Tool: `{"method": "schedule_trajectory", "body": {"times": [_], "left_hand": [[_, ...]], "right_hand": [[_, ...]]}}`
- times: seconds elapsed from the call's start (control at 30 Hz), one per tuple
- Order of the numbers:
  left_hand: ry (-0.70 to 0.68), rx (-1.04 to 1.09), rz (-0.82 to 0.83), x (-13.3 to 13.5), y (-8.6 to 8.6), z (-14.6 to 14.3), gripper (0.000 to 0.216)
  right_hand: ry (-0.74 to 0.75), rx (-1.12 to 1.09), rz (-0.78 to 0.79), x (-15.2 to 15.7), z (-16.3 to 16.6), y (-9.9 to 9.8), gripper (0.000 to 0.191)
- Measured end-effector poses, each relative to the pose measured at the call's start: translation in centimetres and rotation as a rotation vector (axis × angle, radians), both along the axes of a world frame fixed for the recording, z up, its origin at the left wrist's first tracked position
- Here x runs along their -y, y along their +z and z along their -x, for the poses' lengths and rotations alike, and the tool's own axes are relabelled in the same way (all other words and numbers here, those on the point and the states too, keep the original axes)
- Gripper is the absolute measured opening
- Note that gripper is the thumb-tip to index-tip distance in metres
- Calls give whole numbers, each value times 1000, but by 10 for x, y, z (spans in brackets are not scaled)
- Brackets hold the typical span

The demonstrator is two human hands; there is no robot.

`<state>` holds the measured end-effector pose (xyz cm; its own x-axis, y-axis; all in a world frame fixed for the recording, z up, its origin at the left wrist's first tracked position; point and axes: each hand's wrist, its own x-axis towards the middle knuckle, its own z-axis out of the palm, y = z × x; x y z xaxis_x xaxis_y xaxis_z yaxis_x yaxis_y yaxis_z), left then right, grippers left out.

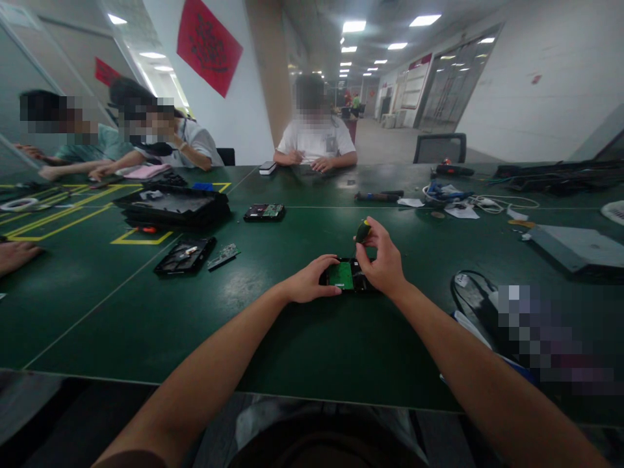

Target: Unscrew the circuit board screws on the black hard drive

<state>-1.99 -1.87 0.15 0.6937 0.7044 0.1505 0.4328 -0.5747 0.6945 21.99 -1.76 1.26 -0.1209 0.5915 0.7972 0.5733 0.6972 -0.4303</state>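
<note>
The yellow-and-green handle of a screwdriver (363,231) is pinched between the thumb and fingertips of the right hand (383,257), closed firmly enough that no gap is left around it. By the left hand (312,279), a black case (359,283) is steadied flat, its left end clasped between the thumb at the near edge and the curled fingers at the far edge. Inside the case a green circuit board (340,275) is exposed, set in its left part. The shaft is pointed down at the case, but its tip is too small and blurred for it to be told whether a screw is engaged.

As far as can be judged, the work is only partway along: the case is laid open, while the board is not separated from it and the screwdriver work is not finished.

Farther out on the green table (292,351), a second unit (264,212) is seen ahead and to the left, apparently with its parts in place. Beyond the left hand, a loose board (223,257) is laid just beside an open black shell (185,257), with stacked black trays (170,207) placed behind them.
</note>
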Motion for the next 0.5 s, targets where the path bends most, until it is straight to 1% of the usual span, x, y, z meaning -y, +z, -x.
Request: {"method": "schedule_trajectory", "body": {"times": [0.07, 0.23, 0.4, 0.5], "left_hand": [[2, -2, 2, 0, 1, 0, 82], [3, -7, -1, 0, 1, 0, 82], [6, -16, 10, -2, 0, 0, 82], [2, -10, 4, -2, -1, 0, 82]], "right_hand": [[11, -14, 5, 0, 1, 0, 68], [-48, 45, -50, 2, 2, 2, 67], [-12, 82, -40, 5, 3, 5, 68], [-27, 69, -43, 4, 3, 5, 69]]}}
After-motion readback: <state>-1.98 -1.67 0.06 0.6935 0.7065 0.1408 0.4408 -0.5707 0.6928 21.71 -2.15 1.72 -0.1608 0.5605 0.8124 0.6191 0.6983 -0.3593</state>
